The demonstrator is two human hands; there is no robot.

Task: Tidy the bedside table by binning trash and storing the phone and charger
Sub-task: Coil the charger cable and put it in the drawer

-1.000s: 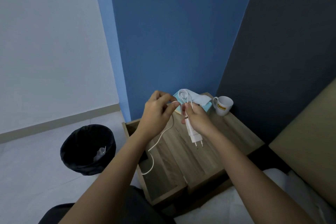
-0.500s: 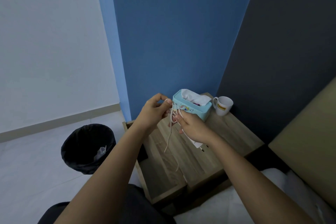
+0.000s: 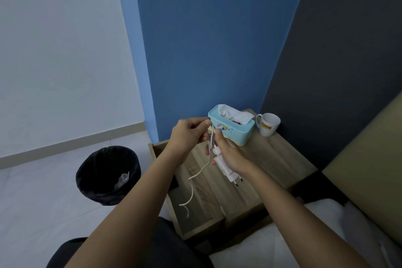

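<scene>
My right hand (image 3: pixel 230 154) holds a white charger plug (image 3: pixel 226 169) above the wooden bedside table (image 3: pixel 261 172), its prongs pointing toward me. Loops of the white cable (image 3: pixel 196 175) are gathered against the plug. My left hand (image 3: pixel 188 135) pinches the cable just above the loops. The cable's loose end hangs down over the table's open drawer (image 3: pixel 191 209). A black bin (image 3: pixel 107 175) stands on the floor to the left with clear plastic trash inside. No phone is in sight.
A light blue tissue box (image 3: pixel 233 130) with a tissue sticking out sits at the back of the table, a white mug (image 3: pixel 268 125) to its right. Blue and dark walls meet behind. A bed with white sheets (image 3: pixel 326 224) lies at the right.
The hands have lowered toward the table while winding the cable. The hanging length is shorter and its loose end has risen.
</scene>
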